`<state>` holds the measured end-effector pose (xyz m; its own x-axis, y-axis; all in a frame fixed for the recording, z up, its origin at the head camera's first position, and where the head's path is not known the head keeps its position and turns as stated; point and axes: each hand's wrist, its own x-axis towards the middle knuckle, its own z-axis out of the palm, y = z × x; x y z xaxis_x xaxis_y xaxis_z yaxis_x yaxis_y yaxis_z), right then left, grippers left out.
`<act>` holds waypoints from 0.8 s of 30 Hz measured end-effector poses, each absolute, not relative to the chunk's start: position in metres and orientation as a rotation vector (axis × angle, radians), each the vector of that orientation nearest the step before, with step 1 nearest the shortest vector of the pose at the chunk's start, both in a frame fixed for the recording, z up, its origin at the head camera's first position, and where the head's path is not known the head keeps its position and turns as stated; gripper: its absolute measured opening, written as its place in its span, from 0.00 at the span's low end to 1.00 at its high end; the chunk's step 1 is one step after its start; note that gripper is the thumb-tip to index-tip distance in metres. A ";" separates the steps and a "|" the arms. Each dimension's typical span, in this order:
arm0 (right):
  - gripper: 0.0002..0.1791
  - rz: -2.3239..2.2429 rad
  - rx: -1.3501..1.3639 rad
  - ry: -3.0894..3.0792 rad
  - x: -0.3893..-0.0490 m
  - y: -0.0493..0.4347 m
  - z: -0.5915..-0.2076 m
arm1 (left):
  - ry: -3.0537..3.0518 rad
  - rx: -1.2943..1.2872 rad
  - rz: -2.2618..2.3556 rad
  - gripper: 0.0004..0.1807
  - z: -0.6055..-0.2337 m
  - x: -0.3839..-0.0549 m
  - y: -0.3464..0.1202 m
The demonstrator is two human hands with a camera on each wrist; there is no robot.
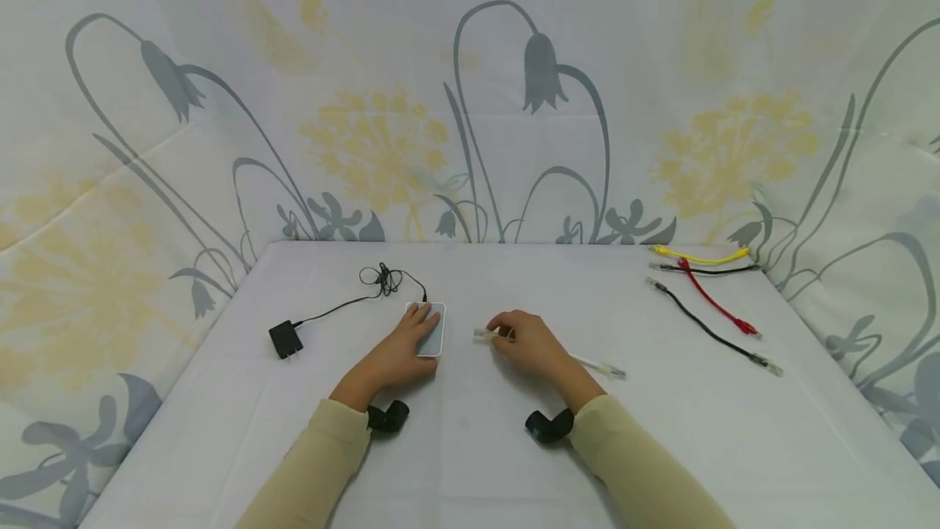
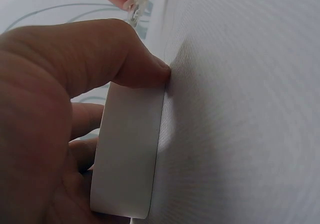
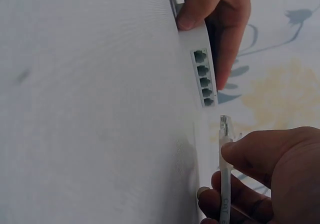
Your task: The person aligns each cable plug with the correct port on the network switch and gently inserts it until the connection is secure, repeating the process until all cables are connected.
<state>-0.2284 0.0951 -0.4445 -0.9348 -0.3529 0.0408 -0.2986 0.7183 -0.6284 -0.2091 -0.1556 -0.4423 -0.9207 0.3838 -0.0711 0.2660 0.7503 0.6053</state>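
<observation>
Here, one five-port switch, five network cables, two hands.

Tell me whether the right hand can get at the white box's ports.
Probably yes: the right hand, pinching the white cable, has a clear gap to the row of ports on the white box, and the left hand on that box leaves those ports uncovered.

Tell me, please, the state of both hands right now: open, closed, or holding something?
Left hand: holding the white network box on the table.
Right hand: pinching the white cable near its clear plug.
</observation>
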 end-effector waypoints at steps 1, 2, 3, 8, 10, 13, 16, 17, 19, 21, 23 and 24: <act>0.11 -1.016 -0.545 2.836 -0.228 0.094 -0.444 | 2.759 0.521 0.909 0.45 -0.442 -0.209 -0.156; 0.11 -1.015 -0.554 2.837 -0.228 0.093 -0.445 | 2.762 0.525 0.907 0.45 -0.442 -0.209 -0.156; 0.11 -1.015 -0.562 2.837 -0.228 0.092 -0.445 | 2.763 0.529 0.907 0.45 -0.442 -0.209 -0.156; 0.10 -1.030 -0.599 2.823 -0.228 0.088 -0.446 | 2.761 0.533 0.897 0.45 -0.443 -0.210 -0.157; 0.10 -1.032 -0.619 2.819 -0.228 0.085 -0.446 | 2.760 0.531 0.897 0.45 -0.443 -0.210 -0.157; 0.10 -1.031 -0.640 2.815 -0.227 0.082 -0.445 | 2.763 0.530 0.898 0.45 -0.443 -0.211 -0.157; 0.09 -1.020 -0.663 2.815 -0.227 0.079 -0.445 | 2.765 0.527 0.896 0.45 -0.444 -0.211 -0.157; 0.09 -1.019 -0.667 2.813 -0.226 0.078 -0.445 | 2.766 0.527 0.896 0.45 -0.444 -0.212 -0.157; 0.09 -1.009 -0.677 2.813 -0.226 0.076 -0.444 | 2.770 0.528 0.892 0.45 -0.446 -0.212 -0.157; 0.09 -1.004 -0.684 2.811 -0.225 0.074 -0.444 | 2.771 0.529 0.893 0.45 -0.446 -0.212 -0.157; 0.09 -0.997 -0.686 2.810 -0.225 0.072 -0.445 | 2.772 0.528 0.892 0.45 -0.447 -0.212 -0.157; 0.09 -0.992 -0.690 2.812 -0.225 0.071 -0.445 | 2.771 0.527 0.895 0.45 -0.447 -0.212 -0.158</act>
